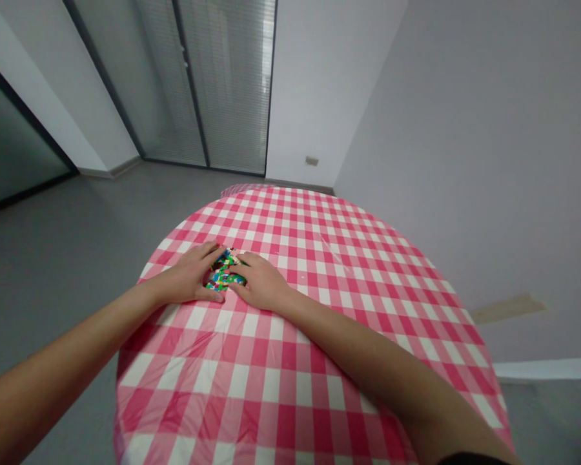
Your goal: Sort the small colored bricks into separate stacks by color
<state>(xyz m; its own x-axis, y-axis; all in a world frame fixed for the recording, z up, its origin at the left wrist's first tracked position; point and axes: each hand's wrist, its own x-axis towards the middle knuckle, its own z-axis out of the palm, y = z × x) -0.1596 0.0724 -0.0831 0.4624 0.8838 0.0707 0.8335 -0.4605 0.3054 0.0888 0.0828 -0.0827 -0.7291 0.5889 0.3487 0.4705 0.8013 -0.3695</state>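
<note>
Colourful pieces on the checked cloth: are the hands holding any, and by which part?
The left hand and right hand flank the colourful pieces from both sides; whether any is gripped cannot be told.

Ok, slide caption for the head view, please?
Left hand and right hand cupped around a pile of small multicoloured pieces, possibly toy bricks, on a red-and-white gingham tablecloth.

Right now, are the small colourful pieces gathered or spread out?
Gathered: the colourful pieces lie clustered between the left hand and right hand, on the checked tablecloth.
</note>
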